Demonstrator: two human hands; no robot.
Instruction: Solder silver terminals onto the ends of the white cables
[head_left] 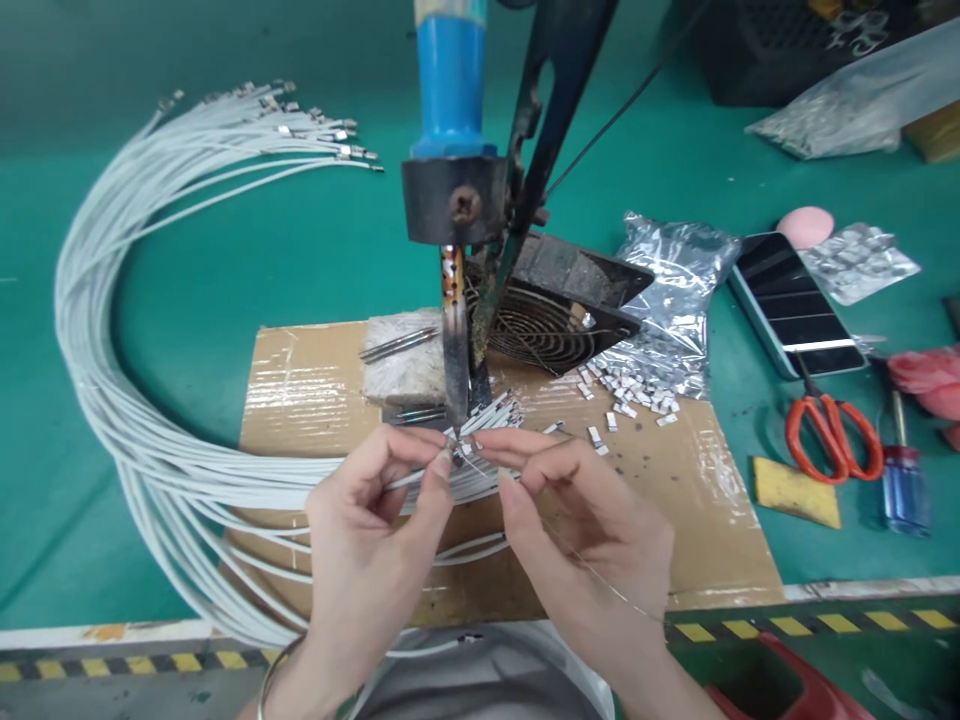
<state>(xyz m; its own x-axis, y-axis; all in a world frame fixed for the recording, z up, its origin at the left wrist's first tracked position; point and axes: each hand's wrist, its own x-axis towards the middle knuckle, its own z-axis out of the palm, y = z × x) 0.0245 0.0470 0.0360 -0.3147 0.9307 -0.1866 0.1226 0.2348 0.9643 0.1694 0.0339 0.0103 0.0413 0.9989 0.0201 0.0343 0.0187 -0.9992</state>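
Observation:
My left hand (pixel 382 530) is closed, pinching the end of a white cable (pixel 405 480) between thumb and fingertips, directly under the tip of a blue-handled soldering iron (pixel 454 85) clamped upright. A thin solder wire (pixel 619 595) trails across my right hand (pixel 589 520), whose fingers are closed on it and reach to the same spot. Something small and metallic sits between the fingertips at the iron's tip; its exact shape is hidden. Behind and below the hands, a thick bundle of white cables (pixel 86 270) loops to the left, with metal connectors at its far ends.
Brown cardboard (pixel 712 530) covers the work area. Behind are a dirty fan (pixel 547 325), a whitish block (pixel 405 365) and small white connector pieces (pixel 634 388). At right lie a silver bag (pixel 675 280), phone (pixel 795 300), orange-handled scissors (pixel 832 435), screwdriver (pixel 906 490) and yellow sponge (pixel 796 490).

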